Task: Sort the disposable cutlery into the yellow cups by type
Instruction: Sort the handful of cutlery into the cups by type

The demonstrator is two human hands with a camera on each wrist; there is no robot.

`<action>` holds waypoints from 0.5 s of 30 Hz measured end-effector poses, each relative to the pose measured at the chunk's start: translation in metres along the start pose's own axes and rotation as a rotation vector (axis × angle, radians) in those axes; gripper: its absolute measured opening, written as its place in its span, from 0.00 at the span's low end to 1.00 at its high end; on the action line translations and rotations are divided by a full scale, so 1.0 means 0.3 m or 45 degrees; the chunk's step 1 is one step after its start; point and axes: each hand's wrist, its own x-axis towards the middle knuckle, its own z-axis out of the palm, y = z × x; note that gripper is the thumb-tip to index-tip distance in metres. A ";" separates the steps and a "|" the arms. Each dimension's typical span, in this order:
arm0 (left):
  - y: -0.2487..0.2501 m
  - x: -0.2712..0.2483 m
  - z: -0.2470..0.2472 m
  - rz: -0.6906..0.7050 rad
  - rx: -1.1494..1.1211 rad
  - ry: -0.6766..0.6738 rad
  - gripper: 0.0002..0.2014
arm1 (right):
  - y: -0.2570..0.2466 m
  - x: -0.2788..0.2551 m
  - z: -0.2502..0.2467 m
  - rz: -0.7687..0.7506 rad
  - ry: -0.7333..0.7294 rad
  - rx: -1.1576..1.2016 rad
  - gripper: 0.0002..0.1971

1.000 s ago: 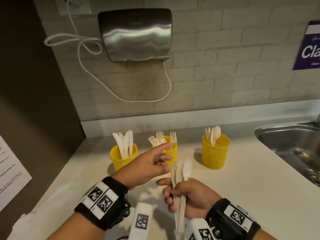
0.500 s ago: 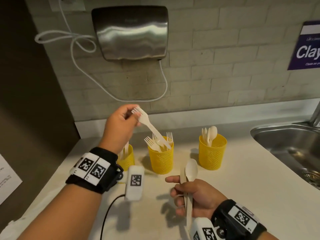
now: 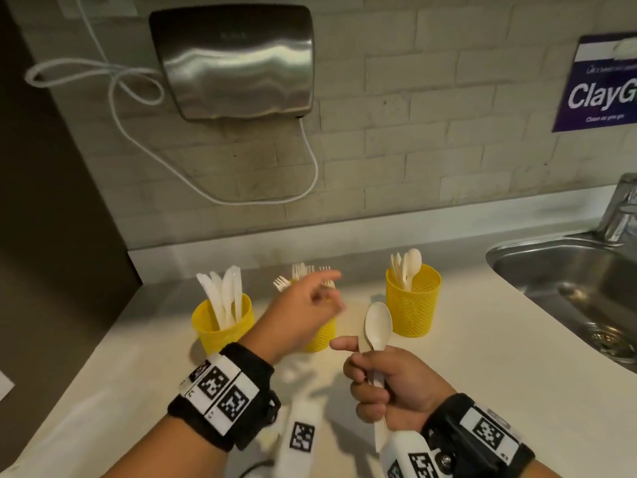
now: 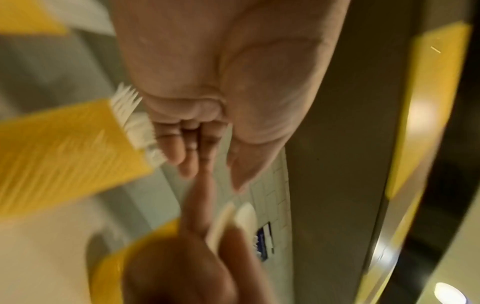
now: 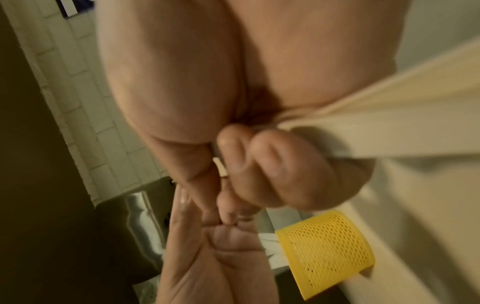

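Note:
Three yellow mesh cups stand in a row on the counter. The left cup (image 3: 222,322) has knives, the middle cup (image 3: 319,338) has forks (image 3: 300,272), and the right cup (image 3: 413,305) has spoons. My left hand (image 3: 331,291) hovers in front of the middle cup, blurred, fingers loose and empty; the left wrist view shows its bare palm (image 4: 221,82) beside the forks (image 4: 130,115). My right hand (image 3: 355,363) grips a pale spoon (image 3: 378,326) upright by the handle, with a second pale piece behind it. Its curled fingers (image 5: 259,156) wrap the handles (image 5: 389,131).
A steel sink (image 3: 568,281) with a tap lies at the right. A metal hand dryer (image 3: 238,60) with a white cord hangs on the tiled wall above the cups. A dark panel (image 3: 51,219) bounds the counter on the left. The white counter (image 3: 499,357) spreads between cups and sink.
My left hand held a fork over the middle cup half a second ago. It is now empty and has come down toward the right hand. The right hand's fork is gone.

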 end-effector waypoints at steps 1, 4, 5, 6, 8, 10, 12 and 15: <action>-0.004 -0.032 0.023 -0.060 -0.118 -0.151 0.18 | 0.007 0.010 0.007 0.001 -0.052 -0.011 0.17; -0.022 -0.086 0.020 -0.054 -0.149 -0.198 0.15 | 0.030 0.037 0.040 0.010 -0.097 -0.078 0.17; -0.022 -0.094 -0.002 -0.048 -0.170 -0.139 0.15 | 0.029 0.045 0.051 -0.005 -0.053 -0.130 0.14; -0.021 -0.100 -0.035 -0.021 -0.155 -0.057 0.15 | 0.021 0.051 0.062 -0.045 0.025 -0.204 0.12; -0.007 -0.105 -0.125 0.054 -0.108 0.183 0.17 | -0.032 0.067 0.062 -0.243 0.232 -0.377 0.09; 0.012 -0.110 -0.241 0.141 -0.066 0.481 0.16 | -0.134 0.066 0.058 -0.560 0.440 -0.485 0.05; 0.040 -0.115 -0.355 0.223 0.167 0.739 0.12 | -0.262 0.047 0.052 -0.821 0.563 -0.409 0.04; 0.047 -0.108 -0.472 0.238 0.531 0.949 0.13 | -0.429 0.012 0.039 -1.058 0.639 -0.231 0.11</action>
